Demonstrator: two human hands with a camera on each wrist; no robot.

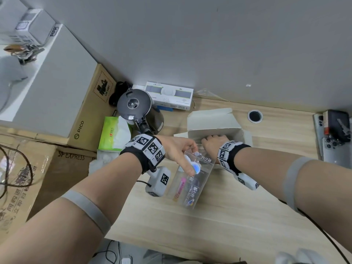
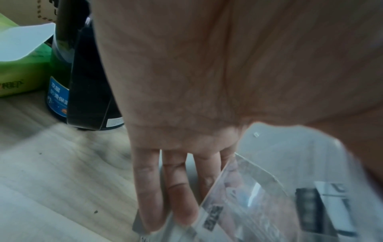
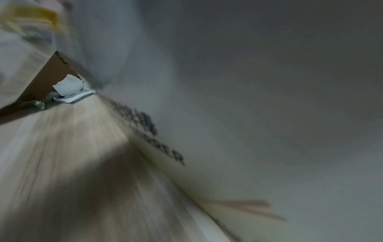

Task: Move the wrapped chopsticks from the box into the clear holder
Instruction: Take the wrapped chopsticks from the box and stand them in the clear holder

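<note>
The clear holder (image 1: pixel 192 180) with printed labels stands tilted on the wooden desk (image 1: pixel 238 216). My left hand (image 1: pixel 192 161) grips its top, thumb on the near face and fingers (image 2: pixel 180 196) behind the clear holder (image 2: pixel 248 204). The open white cardboard box (image 1: pixel 213 119) lies just behind it, lid flap raised. My right hand (image 1: pixel 215 140) reaches into the box opening with its knuckles up; its fingertips are hidden inside. Pale wrapped chopsticks (image 1: pixel 199 144) seem to show at the box mouth beside that hand. The blurred right wrist view shows only the box's printed side (image 3: pixel 228 114).
A steel kettle (image 1: pixel 137 105) and a green tissue pack (image 1: pixel 114 132) stand left of the box. A white carton (image 1: pixel 169 96) leans at the wall. Phones and keys (image 1: pixel 333 134) lie at the right edge. Cardboard boxes (image 1: pixel 89 119) line the left. A cable hole (image 1: pixel 254 116) is behind.
</note>
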